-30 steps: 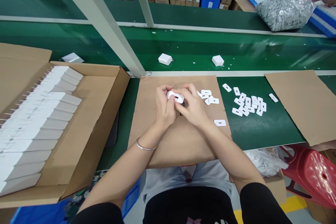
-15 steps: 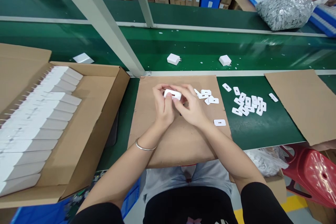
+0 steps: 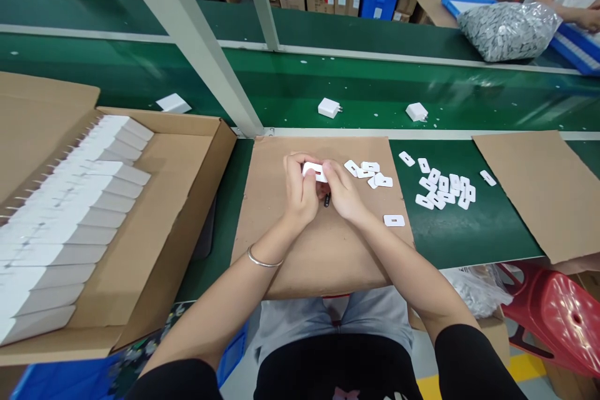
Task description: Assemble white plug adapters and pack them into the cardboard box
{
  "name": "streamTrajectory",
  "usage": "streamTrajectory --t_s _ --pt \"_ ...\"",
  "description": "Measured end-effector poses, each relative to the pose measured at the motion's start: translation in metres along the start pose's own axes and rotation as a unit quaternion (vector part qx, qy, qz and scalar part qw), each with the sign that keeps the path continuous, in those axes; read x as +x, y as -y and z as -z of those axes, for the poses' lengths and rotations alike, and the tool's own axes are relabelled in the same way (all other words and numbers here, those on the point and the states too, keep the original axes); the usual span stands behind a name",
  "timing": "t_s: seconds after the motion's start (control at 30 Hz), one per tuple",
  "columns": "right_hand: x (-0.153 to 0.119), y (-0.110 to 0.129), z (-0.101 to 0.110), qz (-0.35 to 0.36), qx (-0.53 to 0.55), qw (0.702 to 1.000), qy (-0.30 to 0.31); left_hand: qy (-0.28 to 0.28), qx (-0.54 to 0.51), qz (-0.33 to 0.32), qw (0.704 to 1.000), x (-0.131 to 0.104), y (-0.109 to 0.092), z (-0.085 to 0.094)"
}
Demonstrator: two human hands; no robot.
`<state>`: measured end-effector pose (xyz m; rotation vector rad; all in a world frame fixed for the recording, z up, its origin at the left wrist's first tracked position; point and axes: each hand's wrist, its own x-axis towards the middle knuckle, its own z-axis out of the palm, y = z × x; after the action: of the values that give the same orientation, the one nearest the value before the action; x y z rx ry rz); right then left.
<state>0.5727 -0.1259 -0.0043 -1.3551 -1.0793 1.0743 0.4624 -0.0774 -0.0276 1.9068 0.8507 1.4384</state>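
Note:
Over the cardboard mat (image 3: pixel 281 262), my left hand (image 3: pixel 301 190) grips a white charger piece (image 3: pixel 314 170) with a dark slot in its face. My right hand (image 3: pixel 344 190) closes on the right end of that same piece. Below the fingers a small black object (image 3: pixel 327 200) shows; whether it is held or lying on the mat I cannot tell. Several white slotted plates (image 3: pixel 370 167) lie just right of my right hand, and a single plate (image 3: pixel 394 220) is nearer the mat's right edge. More plates (image 3: pixel 443 184) are scattered on the green table.
An open carton (image 3: pixel 187 200) with rows of white chargers (image 3: pixel 84 212) stands at left. Two white chargers (image 3: pixel 329 107) (image 3: pixel 417 112) rest on the green conveyor (image 3: pixel 281 87). A slanted metal post (image 3: pixel 197 44) rises behind the carton. A person's hand (image 3: pixel 588 19) is at far right.
Both hands have shifted slightly right with the white piece. My right hand's fingers have drawn in at its right end, and the small black object shows more below. The conveyor chargers appear farther right.

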Motion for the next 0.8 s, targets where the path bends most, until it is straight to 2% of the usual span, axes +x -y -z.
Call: streamTrajectory --t_s 0.07,0.13,0.23,0.33,0.47,0.63,0.8 --pt "0.0 0.0 0.002 0.024 -0.021 0.999 -0.022 -0.003 0.025 -0.019 1.0 0.004 -0.002 0.002" --pt "-0.001 0.001 0.006 0.057 -0.043 0.997 -0.043 -0.001 0.054 -0.005 0.999 0.007 -0.002 0.005" --pt "0.0 0.001 0.012 0.089 -0.06 0.993 -0.058 0.054 0.035 0.041 0.997 0.011 -0.002 0.01" --pt "0.002 0.0 0.015 0.105 -0.059 0.991 -0.067 0.104 -0.015 0.06 0.993 0.013 -0.002 0.013" --pt "0.002 0.0 0.016 0.096 -0.072 0.99 -0.073 0.105 -0.012 0.065 0.992 0.014 -0.003 0.015" --pt "0.001 0.006 0.02 0.05 -0.138 0.987 -0.07 0.116 -0.042 0.068 0.99 0.013 -0.002 0.014" --pt "0.002 0.01 0.024 0.053 -0.181 0.98 -0.068 0.122 -0.062 0.078 0.987 0.013 -0.002 0.012"
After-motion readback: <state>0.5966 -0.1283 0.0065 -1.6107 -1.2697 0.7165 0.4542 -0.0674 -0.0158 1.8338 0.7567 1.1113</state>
